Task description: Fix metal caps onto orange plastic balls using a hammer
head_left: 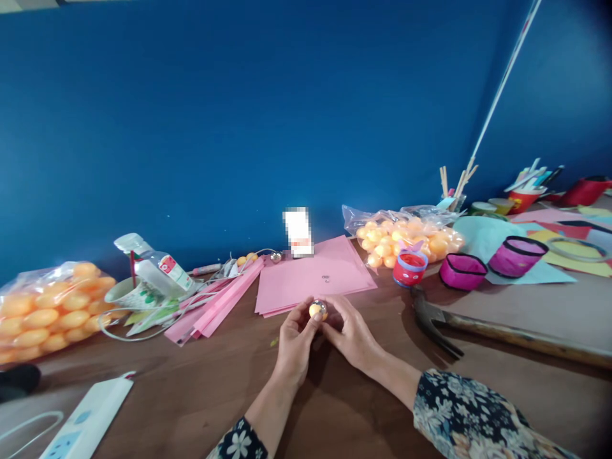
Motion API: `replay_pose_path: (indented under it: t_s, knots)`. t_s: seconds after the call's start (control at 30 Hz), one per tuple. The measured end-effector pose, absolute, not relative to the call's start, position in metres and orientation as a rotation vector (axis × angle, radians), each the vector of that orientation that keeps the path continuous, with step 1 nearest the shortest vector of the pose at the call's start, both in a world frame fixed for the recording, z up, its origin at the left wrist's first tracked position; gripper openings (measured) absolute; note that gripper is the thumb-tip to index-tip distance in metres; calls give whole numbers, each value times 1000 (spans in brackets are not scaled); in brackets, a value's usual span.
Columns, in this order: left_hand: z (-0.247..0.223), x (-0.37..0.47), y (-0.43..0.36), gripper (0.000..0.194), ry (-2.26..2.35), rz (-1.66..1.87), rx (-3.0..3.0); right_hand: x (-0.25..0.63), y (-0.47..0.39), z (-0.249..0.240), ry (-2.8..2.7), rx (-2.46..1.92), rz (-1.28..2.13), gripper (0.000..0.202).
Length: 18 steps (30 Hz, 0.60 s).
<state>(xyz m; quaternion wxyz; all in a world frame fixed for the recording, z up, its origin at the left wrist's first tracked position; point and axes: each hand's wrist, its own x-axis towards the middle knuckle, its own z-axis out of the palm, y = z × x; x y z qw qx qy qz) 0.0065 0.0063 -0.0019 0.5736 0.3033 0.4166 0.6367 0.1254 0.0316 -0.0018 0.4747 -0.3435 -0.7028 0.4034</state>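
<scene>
Holds a small round piece [315, 310], orange on the left and shiny silver on the right, between both hands, over the bench [201, 401] and just nearer than the pink sheets [306, 280]. Cannot tell whether to count one thing or two there. Has the left hand [294, 338] nearly closed, with thumb and bent fingers pinched on the orange side. Has the right hand [356, 331] half curled, with fingertips and thumb drawn in against the silver side. Wears dark floral sleeves [463, 408].

On the pink sheets, shows a few small metal bits [326, 278], too tiny to name. Left of the sheets, has pink strips [215, 312] laid slantwise, then a tilted bottle [167, 274] behind a cup [125, 294], then a clear bag of orange balls [41, 319]. Near left, has a white power strip [88, 417].

To the far right of the sheets, has a second bag of orange balls [389, 239], with a red cup [410, 271] just nearer. Farther right, has two purple fabric rings [463, 274] and, nearer than those, a hammer [516, 335] lying with its head to the left
</scene>
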Motion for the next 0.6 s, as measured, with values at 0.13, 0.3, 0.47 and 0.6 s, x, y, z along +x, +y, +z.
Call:
replay_pose_path:
  t_s: [0.13,0.3,0.47,0.6]
  knots:
    - [-3,6,7,51,951,1483,712,126,33,-4,-1713,-849,967,39]
    - [-3,6,6,49,981,1487,730,127,32,-2,-1711,-841,936,40]
    - [-4,6,7,45,1004,1516,751,126,31,-1,-1707,-847,956,38]
    - [-4,6,7,47,1009,1508,732,125,31,-1,-1693,-843,981,36]
